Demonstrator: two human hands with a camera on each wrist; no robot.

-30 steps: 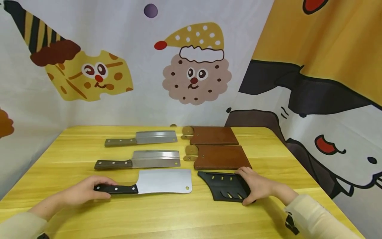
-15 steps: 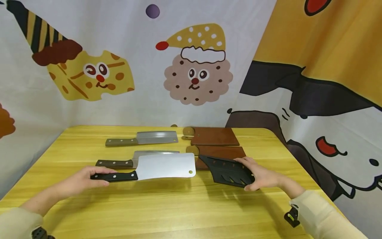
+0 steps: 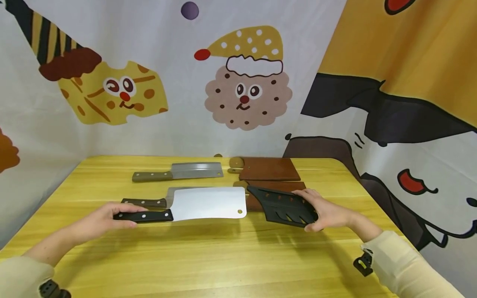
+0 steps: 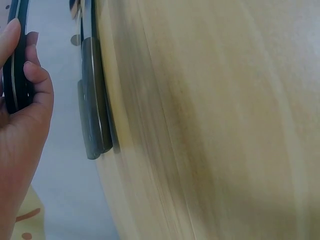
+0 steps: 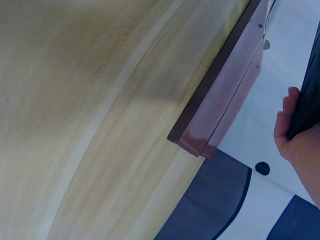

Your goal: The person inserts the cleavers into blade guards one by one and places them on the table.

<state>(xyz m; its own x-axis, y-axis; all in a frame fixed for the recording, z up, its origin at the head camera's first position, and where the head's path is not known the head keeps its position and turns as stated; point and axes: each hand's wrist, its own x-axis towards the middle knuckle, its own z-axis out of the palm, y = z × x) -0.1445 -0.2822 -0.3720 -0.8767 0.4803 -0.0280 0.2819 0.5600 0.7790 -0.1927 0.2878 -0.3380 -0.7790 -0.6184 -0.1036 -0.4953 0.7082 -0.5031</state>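
Observation:
My left hand [image 3: 100,222] grips the black riveted handle [image 3: 145,216] of a cleaver, whose broad bright blade [image 3: 209,203] points right, raised above the table. In the left wrist view the fingers wrap that handle [image 4: 16,75]. On the other side my right hand [image 3: 329,212] holds the right end of a black slotted blade cover [image 3: 285,207], also in the air and tilted. The cover's left end is close to the blade's tip; whether they touch I cannot tell. From the right wrist, only part of the black cover [image 5: 307,95] shows in the hand.
Behind the cleaver lies a knife with a dark wooden handle [image 3: 143,202], its blade mostly hidden. Farther back rests another cleaver [image 3: 196,170]. Two brown leather sheaths lie at right: the rear one [image 3: 272,169] and the partly covered front one [image 3: 294,185]. A printed curtain [image 3: 179,136] hangs behind the wooden table [image 3: 208,265].
Both hands have risen off the table, lifting the cleaver and the black blade cover. The cover has tilted, and the gap between it and the blade's tip has narrowed.

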